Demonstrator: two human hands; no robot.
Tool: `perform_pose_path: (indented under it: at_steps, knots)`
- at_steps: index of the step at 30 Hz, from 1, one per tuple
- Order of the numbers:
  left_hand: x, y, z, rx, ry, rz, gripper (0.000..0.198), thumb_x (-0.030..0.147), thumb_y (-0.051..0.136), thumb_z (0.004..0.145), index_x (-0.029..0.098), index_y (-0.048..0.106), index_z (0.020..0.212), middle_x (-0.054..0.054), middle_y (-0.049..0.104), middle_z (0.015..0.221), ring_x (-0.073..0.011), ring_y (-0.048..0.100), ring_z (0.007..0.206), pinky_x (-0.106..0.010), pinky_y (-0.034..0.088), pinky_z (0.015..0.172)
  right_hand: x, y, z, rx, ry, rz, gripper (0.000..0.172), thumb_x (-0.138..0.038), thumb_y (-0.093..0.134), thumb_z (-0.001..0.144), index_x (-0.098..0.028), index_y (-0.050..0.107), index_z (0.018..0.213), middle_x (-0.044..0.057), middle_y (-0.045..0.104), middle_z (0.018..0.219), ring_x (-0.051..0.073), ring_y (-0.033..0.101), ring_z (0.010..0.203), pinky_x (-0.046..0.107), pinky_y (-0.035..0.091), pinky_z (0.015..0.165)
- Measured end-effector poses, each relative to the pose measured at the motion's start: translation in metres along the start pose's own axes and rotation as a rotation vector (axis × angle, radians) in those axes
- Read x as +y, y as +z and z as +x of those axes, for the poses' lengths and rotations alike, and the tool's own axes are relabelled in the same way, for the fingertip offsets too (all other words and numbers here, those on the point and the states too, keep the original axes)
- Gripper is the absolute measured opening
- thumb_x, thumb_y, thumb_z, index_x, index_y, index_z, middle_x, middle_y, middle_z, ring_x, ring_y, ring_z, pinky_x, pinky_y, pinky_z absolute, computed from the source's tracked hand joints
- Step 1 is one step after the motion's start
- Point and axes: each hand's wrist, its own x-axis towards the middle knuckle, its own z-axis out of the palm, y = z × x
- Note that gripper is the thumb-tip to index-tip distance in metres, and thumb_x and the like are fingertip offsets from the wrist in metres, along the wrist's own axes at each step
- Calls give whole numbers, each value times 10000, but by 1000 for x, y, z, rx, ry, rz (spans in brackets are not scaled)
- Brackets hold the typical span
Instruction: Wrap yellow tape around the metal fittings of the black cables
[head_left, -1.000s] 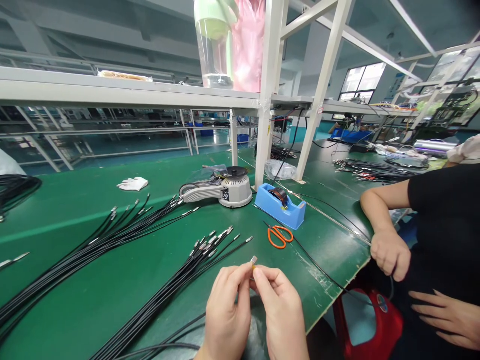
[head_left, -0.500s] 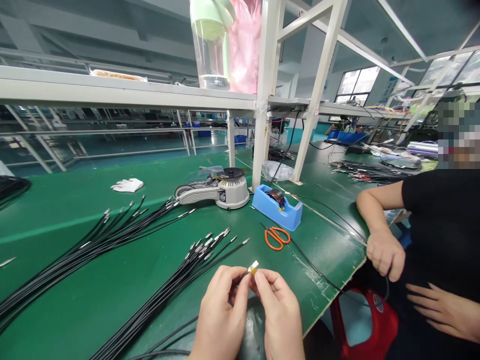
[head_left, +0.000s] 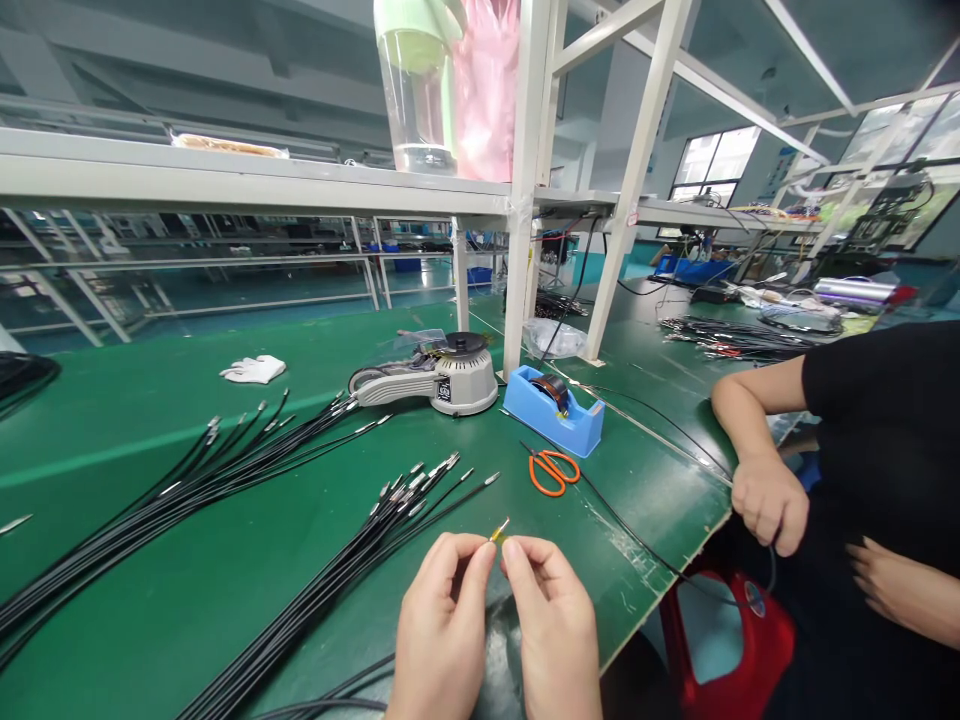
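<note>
My left hand (head_left: 442, 620) pinches the end of a black cable between thumb and fingertips. The cable's thin metal tip (head_left: 503, 524) with amber tape around it sticks up from these fingers. Close beside the tip, my right hand (head_left: 553, 620) has its thumb and forefinger pressed together; whatever lies between them is hidden. Just beyond and left of my hands lies a bundle of black cables (head_left: 337, 570) with silvery ends. Orange-handled scissors (head_left: 553, 472) rest on the green table (head_left: 465, 440), and a blue tape dispenser (head_left: 555, 410) holding a roll of amber tape stands behind them.
A grey round tape machine (head_left: 461, 380) stands near the shelf post (head_left: 521, 250). More black cables (head_left: 187, 480) and a white glove (head_left: 253, 369) lie to the left. At the right sits a co-worker (head_left: 877, 450), beside a red stool (head_left: 742, 650).
The cable tip has turned, showing a narrow edge instead of its broad face. My right fingertips have shifted slightly away from it. The co-worker's lower hand has moved.
</note>
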Motion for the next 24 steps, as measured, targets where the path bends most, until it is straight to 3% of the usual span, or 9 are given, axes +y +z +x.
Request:
perform_pose_path:
  at_steps: [7, 12, 24]
  knots:
    - [1, 3, 1, -110, -301, -296, 483, 616, 571, 691, 141, 556, 772, 49, 426, 487, -72, 391, 447, -171, 320, 440, -2, 3, 0, -17, 10, 23, 377, -511, 614, 760, -140, 600, 827, 47, 634, 815, 142, 585, 751, 204, 486, 659]
    - [-1, 4, 1, -164, -338, -479, 437, 557, 611, 705, 129, 541, 758, 39, 475, 581, -39, 385, 441, -163, 307, 459, -1, 4, 1, -15, 6, 32, 386, -513, 613, 761, -131, 604, 814, 39, 622, 779, 131, 578, 717, 195, 486, 633]
    - [2, 6, -1, -196, -461, -850, 316, 404, 681, 699, 113, 559, 716, 28, 443, 581, -36, 378, 448, -160, 287, 420, -3, 8, 2, -51, 35, 93, 438, -541, 633, 731, -114, 585, 814, 32, 606, 660, 102, 552, 548, 197, 467, 500]
